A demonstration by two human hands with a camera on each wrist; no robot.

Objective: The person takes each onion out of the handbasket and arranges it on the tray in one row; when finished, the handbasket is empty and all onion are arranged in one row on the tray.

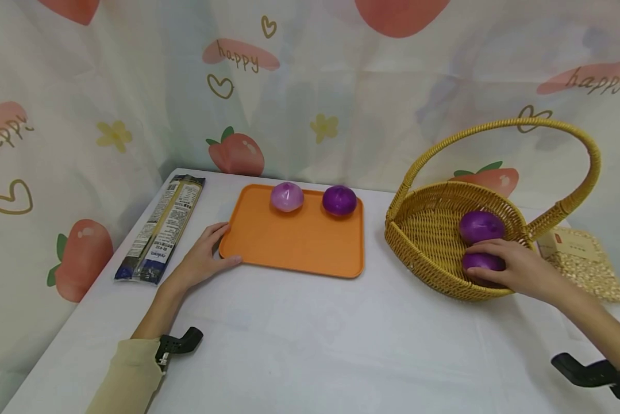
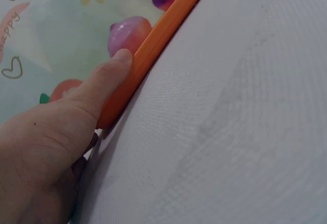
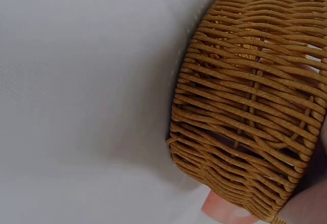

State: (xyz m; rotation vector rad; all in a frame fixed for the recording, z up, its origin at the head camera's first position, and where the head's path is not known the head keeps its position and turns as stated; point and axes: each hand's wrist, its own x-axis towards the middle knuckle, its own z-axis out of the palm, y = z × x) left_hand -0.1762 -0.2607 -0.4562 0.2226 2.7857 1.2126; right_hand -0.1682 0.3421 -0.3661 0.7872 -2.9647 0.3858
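My left hand [image 1: 202, 260] grips the left front corner of an orange tray [image 1: 294, 244], its thumb along the front rim in the left wrist view. A light purple toy onion [image 1: 287, 197] and a dark purple one [image 1: 339, 200] sit near the tray's back edge. On the right, my right hand [image 1: 522, 269] reaches over the rim of a wicker basket [image 1: 428, 241], thumb and fingers around a purple onion [image 1: 479, 261]. Another purple onion [image 1: 481, 226] lies just behind it in the basket. The right wrist view shows mostly the basket's woven side [image 3: 245, 101].
The basket's tall arched handle [image 1: 501, 123] rises above it. A bag of pale grains [image 1: 589, 264] lies right of the basket, partly behind my right hand. A long flat packet [image 1: 162, 230] lies left of the tray. A printed curtain [image 1: 299, 86] hangs behind the white table [image 1: 310, 339].
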